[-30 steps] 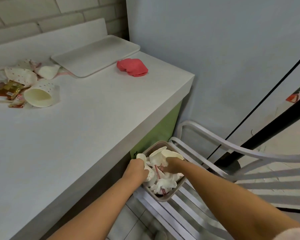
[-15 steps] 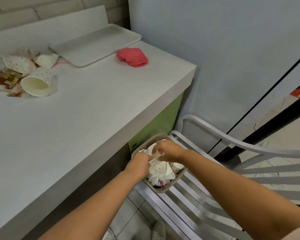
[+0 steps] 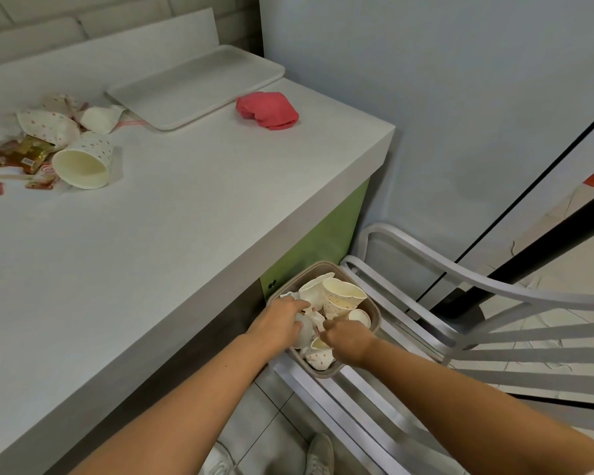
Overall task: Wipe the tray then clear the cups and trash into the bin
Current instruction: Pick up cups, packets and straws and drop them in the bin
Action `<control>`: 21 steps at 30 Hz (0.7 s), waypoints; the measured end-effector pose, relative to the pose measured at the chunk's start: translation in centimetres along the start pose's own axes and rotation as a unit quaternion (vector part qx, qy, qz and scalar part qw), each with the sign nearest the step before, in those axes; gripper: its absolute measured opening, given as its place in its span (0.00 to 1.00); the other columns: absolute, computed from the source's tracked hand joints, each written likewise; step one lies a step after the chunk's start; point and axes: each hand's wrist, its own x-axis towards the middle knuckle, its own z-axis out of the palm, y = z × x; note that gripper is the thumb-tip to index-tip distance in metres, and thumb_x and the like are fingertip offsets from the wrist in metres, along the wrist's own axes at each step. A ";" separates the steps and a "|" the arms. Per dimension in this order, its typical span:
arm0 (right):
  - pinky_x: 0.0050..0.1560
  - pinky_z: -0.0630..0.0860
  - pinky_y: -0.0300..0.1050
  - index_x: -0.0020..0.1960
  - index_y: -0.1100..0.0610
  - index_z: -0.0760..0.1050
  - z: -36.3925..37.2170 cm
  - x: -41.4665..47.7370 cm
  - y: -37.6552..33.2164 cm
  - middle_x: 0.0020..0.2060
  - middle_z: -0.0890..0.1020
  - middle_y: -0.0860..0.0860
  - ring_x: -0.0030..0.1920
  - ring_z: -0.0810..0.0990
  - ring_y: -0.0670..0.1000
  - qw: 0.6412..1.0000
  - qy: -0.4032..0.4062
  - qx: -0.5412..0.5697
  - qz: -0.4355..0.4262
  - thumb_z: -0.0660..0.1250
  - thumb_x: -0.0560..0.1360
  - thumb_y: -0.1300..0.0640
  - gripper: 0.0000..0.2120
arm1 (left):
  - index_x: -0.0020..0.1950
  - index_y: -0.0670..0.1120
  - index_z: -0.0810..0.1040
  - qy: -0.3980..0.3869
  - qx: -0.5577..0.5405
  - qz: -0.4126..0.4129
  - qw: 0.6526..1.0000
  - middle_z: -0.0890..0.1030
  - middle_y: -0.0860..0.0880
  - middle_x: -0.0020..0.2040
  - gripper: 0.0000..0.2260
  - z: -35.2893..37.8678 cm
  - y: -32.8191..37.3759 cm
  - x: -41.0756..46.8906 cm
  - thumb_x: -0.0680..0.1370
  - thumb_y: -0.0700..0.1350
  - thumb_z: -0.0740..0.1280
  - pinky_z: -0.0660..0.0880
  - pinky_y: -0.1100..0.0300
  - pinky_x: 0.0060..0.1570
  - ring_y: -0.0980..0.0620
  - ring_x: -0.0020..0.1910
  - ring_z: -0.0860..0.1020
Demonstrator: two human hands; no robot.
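Beige bin (image 3: 374, 311) crammed with crumpled dotted cups (image 3: 342, 298); both hands' grip indiscernible.

This looks like a café or canteen: a serving tray (image 3: 192, 89), dotted paper cups (image 3: 83, 161) and snack wrappers (image 3: 18, 156) on a white tabletop (image 3: 186, 217), a slatted metal chair (image 3: 460, 337) on tiled floor (image 3: 264, 423).

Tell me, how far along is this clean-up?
Roughly midway. The tray lies bare beside the red cloth, so wiping looks done, though cleanliness is hard to judge. The bin on the chair already holds several cups, and the left hand and right hand are in it among them. Left on the counter: a tipped cup, crumpled cups and wrappers.
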 end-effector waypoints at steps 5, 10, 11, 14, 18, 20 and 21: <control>0.55 0.75 0.47 0.61 0.65 0.73 0.5 0.4 -1.1 0.58 0.77 0.60 0.58 0.77 0.58 0.994 -0.105 0.034 0.015 0.58 0.78 0.64 0.13 | 0.70 0.48 0.70 0.013 -0.006 0.003 1.000 0.72 0.48 0.68 0.20 -0.5 -0.1 -0.3 0.78 0.40 0.63 0.71 0.59 0.62 0.49 0.60 0.76; 0.59 0.75 0.47 0.64 0.64 0.72 -0.7 0.8 -0.5 0.58 0.78 0.59 0.56 0.78 0.57 0.986 -0.140 0.074 0.043 0.59 0.78 0.64 0.15 | 0.70 0.48 0.70 0.025 -0.009 0.013 1.000 0.72 0.48 0.68 0.19 -1.2 0.1 -0.5 0.78 0.41 0.63 0.71 0.58 0.63 0.48 0.59 0.76; 0.59 0.74 0.46 0.64 0.64 0.72 -1.5 0.7 -0.3 0.58 0.78 0.59 0.55 0.78 0.56 0.986 -0.139 0.079 0.048 0.59 0.78 0.65 0.15 | 0.69 0.48 0.71 0.030 -0.010 0.014 0.999 0.72 0.48 0.67 0.19 -1.3 0.2 -0.6 0.78 0.41 0.63 0.71 0.57 0.63 0.48 0.59 0.76; 0.55 0.77 0.46 0.60 0.65 0.76 -3.5 1.0 0.6 0.53 0.82 0.59 0.51 0.81 0.56 0.984 -0.147 0.079 0.055 0.63 0.76 0.66 0.13 | 0.68 0.46 0.72 0.042 -0.016 0.018 0.999 0.75 0.47 0.65 0.18 -2.0 0.5 -0.7 0.78 0.41 0.63 0.72 0.57 0.62 0.48 0.59 0.76; 0.35 0.78 0.41 0.54 0.67 0.78 -6.9 1.6 1.4 0.43 0.85 0.58 0.31 0.79 0.50 0.972 -0.167 0.133 0.097 0.59 0.77 0.63 0.12 | 0.64 0.45 0.76 0.061 -0.011 0.023 0.998 0.80 0.45 0.57 0.14 -3.2 0.9 -0.6 0.78 0.42 0.63 0.73 0.59 0.53 0.48 0.54 0.78; 0.27 0.73 0.37 0.54 0.67 0.77 -9.3 1.4 1.4 0.35 0.82 0.57 0.26 0.75 0.49 0.968 -0.167 0.157 0.102 0.60 0.77 0.62 0.12 | 0.61 0.44 0.78 0.079 -0.004 0.027 0.996 0.81 0.45 0.53 0.12 -4.2 1.2 -0.7 0.78 0.42 0.62 0.72 0.60 0.48 0.47 0.51 0.79; 0.26 0.72 0.36 0.53 0.67 0.77 -10.7 1.4 1.2 0.31 0.80 0.56 0.25 0.74 0.48 0.968 -0.168 0.158 0.101 0.61 0.77 0.61 0.12 | 0.59 0.44 0.78 0.090 0.000 0.032 0.995 0.82 0.45 0.52 0.11 -4.9 1.2 -0.7 0.78 0.42 0.62 0.72 0.60 0.47 0.47 0.51 0.79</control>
